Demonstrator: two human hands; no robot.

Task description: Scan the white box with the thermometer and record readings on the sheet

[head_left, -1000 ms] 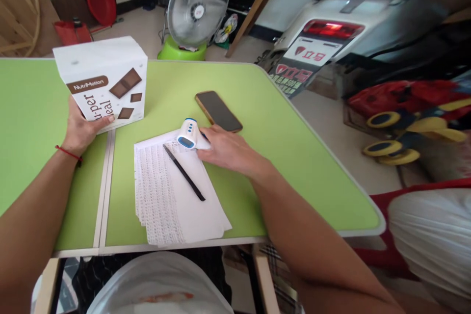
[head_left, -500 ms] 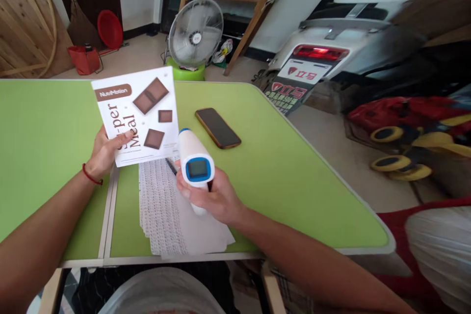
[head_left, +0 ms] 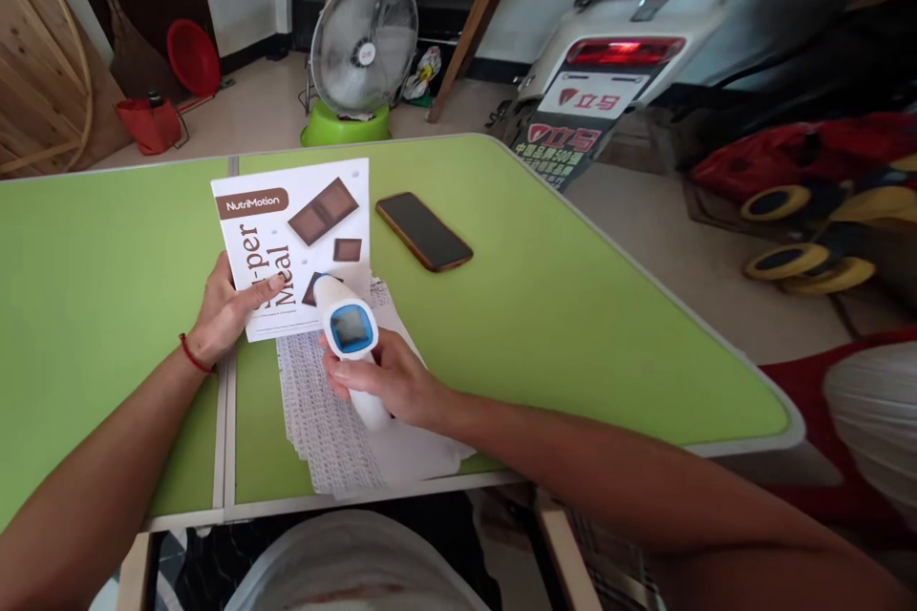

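My left hand [head_left: 233,305] grips the lower left of a white NutriMotion meal box or booklet [head_left: 305,253], thumb across its printed front, which shows brown chocolate pieces. In my right hand [head_left: 391,377] is a white infrared thermometer [head_left: 352,325] with a blue-rimmed screen, my fingers wrapped round its handle. Its front end overlaps the lower right corner of the package; whether they touch I cannot tell. Beneath both hands lie several sheets of handwritten paper [head_left: 322,425], partly hidden. A dark smartphone [head_left: 424,231] in a brown case rests on the table beyond my right hand.
The green folding table [head_left: 573,334] has a pale metal edge and a seam on the left. Past it stand a fan [head_left: 365,48], a red bag [head_left: 149,124] and a scooter [head_left: 608,57]. Yellow-and-black wheels [head_left: 795,263] and a red chair [head_left: 809,382] are at the right.
My right hand has shifted left, bringing the thermometer in front of the package's lower right corner, where it was beside it before. The view has moved a little.
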